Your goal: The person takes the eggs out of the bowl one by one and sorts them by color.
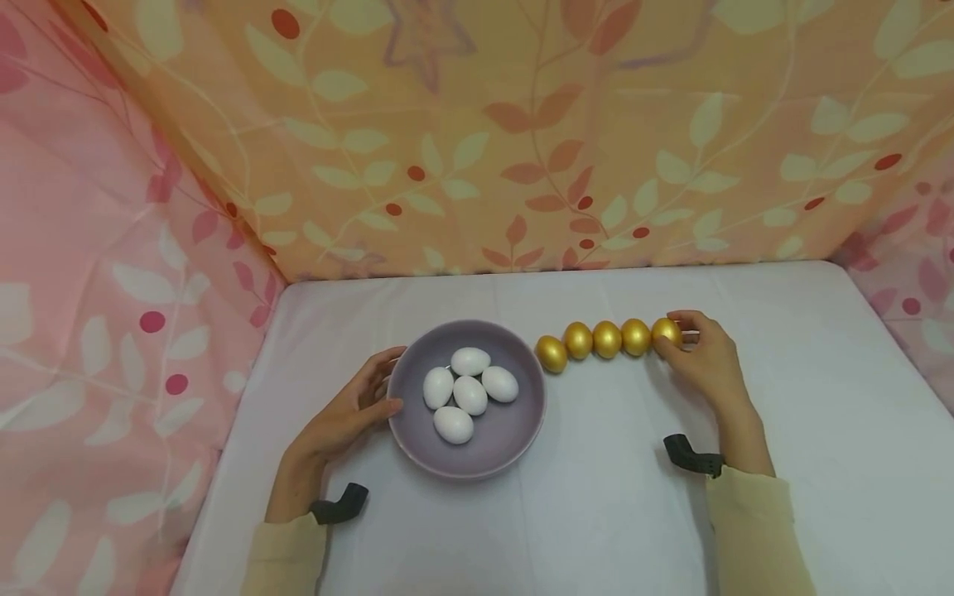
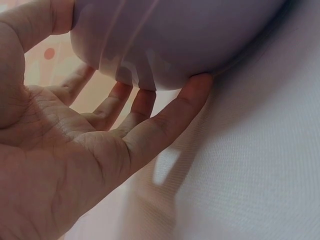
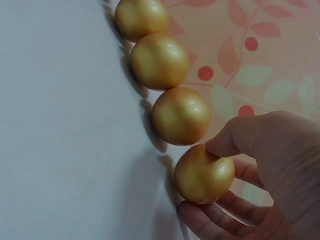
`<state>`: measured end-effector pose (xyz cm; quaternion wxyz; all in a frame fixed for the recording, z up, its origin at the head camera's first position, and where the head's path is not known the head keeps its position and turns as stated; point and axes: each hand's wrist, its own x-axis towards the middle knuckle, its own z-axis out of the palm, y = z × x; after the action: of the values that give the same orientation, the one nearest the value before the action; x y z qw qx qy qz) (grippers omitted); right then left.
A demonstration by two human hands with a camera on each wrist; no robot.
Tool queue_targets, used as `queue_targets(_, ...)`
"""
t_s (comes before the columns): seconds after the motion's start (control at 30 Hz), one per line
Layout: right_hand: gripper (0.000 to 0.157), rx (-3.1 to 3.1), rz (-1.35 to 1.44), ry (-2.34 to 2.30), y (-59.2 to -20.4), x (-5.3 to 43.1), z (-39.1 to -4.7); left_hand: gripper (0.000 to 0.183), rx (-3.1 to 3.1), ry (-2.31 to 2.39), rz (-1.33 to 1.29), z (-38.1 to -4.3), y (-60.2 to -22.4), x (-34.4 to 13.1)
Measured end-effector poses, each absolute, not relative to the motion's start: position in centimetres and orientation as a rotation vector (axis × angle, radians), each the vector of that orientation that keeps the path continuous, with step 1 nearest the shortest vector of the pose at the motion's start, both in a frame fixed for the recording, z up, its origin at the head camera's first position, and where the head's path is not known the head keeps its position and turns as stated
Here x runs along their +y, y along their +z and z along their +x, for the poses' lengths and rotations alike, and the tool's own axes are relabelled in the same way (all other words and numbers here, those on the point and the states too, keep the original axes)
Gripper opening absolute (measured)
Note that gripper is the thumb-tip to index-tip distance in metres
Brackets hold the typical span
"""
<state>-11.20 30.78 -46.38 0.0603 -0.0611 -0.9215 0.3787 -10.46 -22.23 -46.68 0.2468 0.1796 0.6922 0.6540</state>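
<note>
On the white tabletop a purple-grey bowl (image 1: 514, 430) holds several white eggs (image 1: 470, 396). At the bowl's left side my left hand (image 1: 350, 410) holds it, thumb at the rim and fingertips against the outer wall, as the left wrist view shows the hand (image 2: 75, 135) below the curved side. To the right of the bowl runs a row of several golden eggs (image 1: 607, 339). My right hand (image 1: 704, 356) grips the rightmost golden egg (image 1: 666, 332) between thumb and fingers. In the right wrist view this golden egg (image 3: 202, 175) sits at the near end of the row.
A patterned orange curtain (image 1: 596, 165) hangs along the table's back edge, with a pink curtain (image 1: 112, 331) on the left. White cloth (image 1: 596, 513) covers the table. A black mount (image 1: 693, 455) is strapped at the right wrist.
</note>
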Motion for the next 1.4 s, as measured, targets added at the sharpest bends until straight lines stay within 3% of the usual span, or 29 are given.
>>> queue_targets(0.83,0.061,-2.846,-0.123,1.090,-44.3,29.5,-10.8,0.075,1.876,1.797,0.470,-10.4,-46.9,-22.2)
queue_targets(1.2,0.061,-2.743,0.122,1.244,-40.7,24.9,-10.8,0.074,1.912,1.786,0.487,-11.1,-46.9,-21.8)
queue_targets(1.4,0.049,-2.647,0.424,1.271,-39.4,21.1,-10.8,0.074,1.925,1.772,0.488,-10.6,-46.5,-22.1)
